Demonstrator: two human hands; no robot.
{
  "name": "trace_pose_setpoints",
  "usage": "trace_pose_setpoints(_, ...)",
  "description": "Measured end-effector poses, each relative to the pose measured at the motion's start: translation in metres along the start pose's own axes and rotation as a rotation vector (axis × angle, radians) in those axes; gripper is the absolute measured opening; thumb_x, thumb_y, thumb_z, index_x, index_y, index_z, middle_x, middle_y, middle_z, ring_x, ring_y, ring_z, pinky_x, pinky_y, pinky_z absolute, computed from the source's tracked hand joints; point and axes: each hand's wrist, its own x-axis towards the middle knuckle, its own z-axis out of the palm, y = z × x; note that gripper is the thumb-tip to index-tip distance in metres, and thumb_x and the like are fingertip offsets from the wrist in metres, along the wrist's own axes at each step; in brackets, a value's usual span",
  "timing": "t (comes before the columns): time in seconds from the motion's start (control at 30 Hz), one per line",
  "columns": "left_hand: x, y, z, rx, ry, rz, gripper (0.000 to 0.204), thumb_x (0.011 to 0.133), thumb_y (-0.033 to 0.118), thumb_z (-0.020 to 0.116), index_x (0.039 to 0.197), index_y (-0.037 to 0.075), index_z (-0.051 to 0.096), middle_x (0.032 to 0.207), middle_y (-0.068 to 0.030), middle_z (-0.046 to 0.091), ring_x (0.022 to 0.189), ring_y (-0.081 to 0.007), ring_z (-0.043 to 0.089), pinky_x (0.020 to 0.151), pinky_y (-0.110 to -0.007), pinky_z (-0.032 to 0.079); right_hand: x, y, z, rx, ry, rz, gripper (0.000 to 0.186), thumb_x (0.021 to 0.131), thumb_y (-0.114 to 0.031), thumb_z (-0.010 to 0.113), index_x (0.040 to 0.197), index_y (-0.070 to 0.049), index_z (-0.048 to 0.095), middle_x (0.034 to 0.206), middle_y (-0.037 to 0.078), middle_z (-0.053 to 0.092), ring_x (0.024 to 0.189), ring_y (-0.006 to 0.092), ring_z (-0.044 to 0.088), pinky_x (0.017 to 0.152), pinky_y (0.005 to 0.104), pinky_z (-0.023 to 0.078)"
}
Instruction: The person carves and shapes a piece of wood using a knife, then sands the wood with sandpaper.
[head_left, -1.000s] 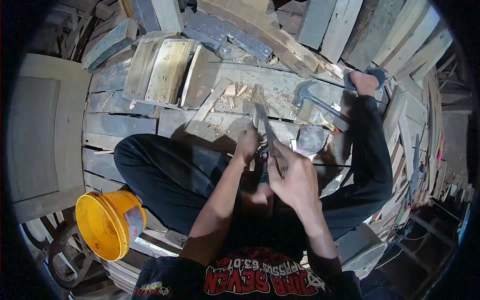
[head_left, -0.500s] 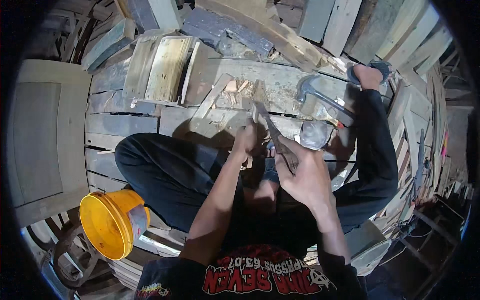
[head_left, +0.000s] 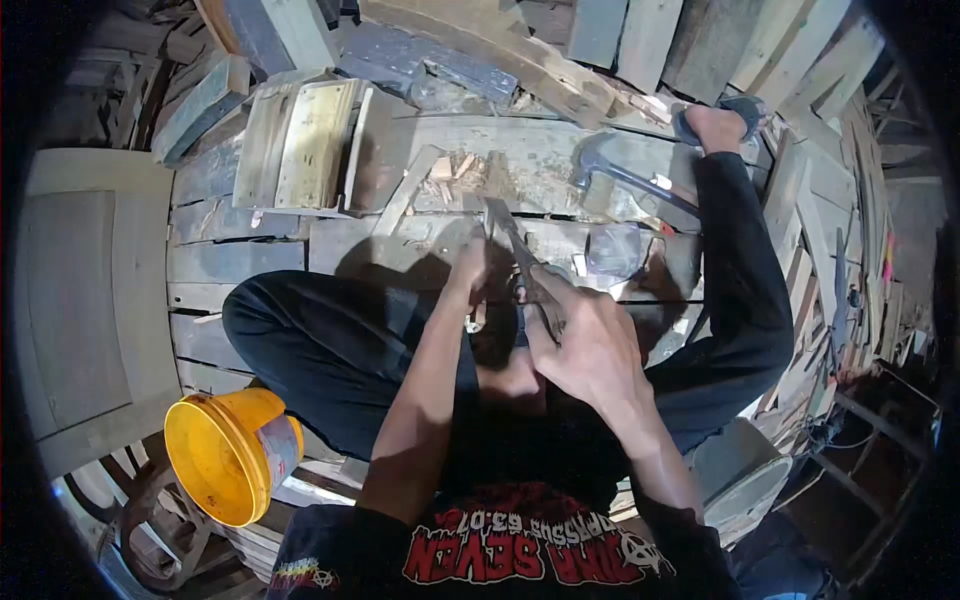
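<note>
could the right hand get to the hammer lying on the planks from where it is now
Probably yes. The hammer lies on the planks just ahead and right of the right hand, nothing lying between them, but that hand is closed on a thin metal tool and would need to free itself first.

One head-worn fisheye view — looking straight down, close over the lap and plank floor (head_left: pixel 250 265).
</note>
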Motion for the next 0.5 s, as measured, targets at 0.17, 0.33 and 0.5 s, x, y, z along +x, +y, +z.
trace_pose_setpoints(0.17, 0.009, -0.019, -0.001, -0.008, -0.168, 0.136, 0.06, 0.108, 0.048, 0.029, 0.071, 0.013, 0.06, 0.06, 0.0015, 0.051, 0.049, -0.0131, 0.048, 0.046, -0.032, 0.036, 0.006, -0.005, -0.011, 0.057, -0.062, 0.093, 0.046, 0.089, -0.022, 0.065, 0.131, -0.005, 0.068, 0.07, 0.027, 0.069, 0.067, 0.0434, 0.073, 0.071, 0.0502, 0.061)
trace_pose_setpoints(0.33, 0.007, -0.01, -0.002, -0.025, -0.25, 0.138, 0.048, 0.108, 0.039, 0.033, 0.091, 0.005, 0.061, 0.077, -0.007, 0.063, 0.066, -0.0212, 0.063, 0.062, -0.036, 0.053, 0.01, -0.01, -0.012, 0.051, 0.017, 0.069, 0.042, 0.089, -0.022, 0.065, 0.127, -0.004, 0.069, 0.062, 0.022, 0.067, 0.062, 0.0389, 0.071, 0.065, 0.0483, 0.06)
trace_pose_setpoints(0.5, -0.048, 0.028, 0.03, -0.203, -0.136, -0.034, 0.043, 0.107, 0.031, 0.035, 0.1, 0.0, 0.065, 0.088, -0.012, 0.07, 0.074, -0.0233, 0.071, 0.065, -0.036, 0.061, -0.009, 0.0, 0.01, -0.018, 0.087, -0.034, 0.043, 0.089, -0.024, 0.065, 0.128, -0.008, 0.069, 0.065, 0.025, 0.068, 0.066, 0.0415, 0.073, 0.065, 0.0514, 0.06)
